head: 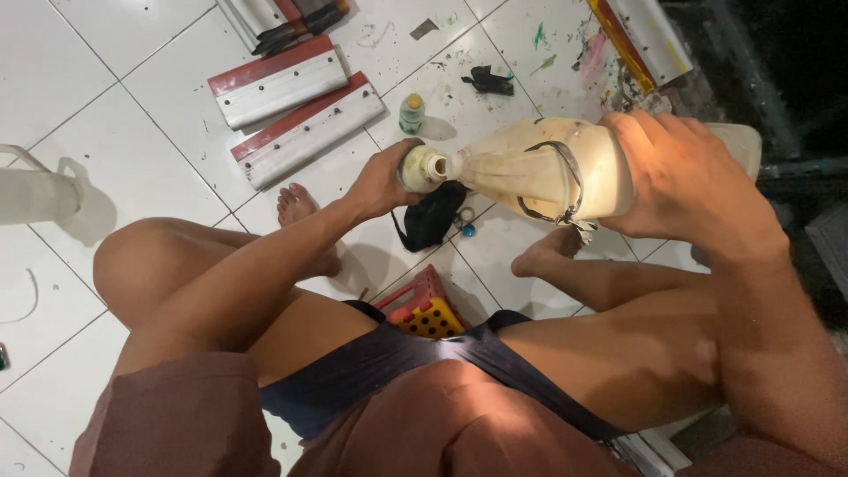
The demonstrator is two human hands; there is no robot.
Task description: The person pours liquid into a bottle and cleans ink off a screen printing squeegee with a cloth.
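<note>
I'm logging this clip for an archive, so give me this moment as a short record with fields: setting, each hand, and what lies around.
setting: person seated on a low red stool over a white tiled floor
right hand: grips a large cream bottle, tipped on its side, neck toward the left hand
left hand: holds a small container at the bottle's mouth
below hands: black cloth
farther off: two red-and-white squeegees, small green-capped bottle, paint stains
</note>
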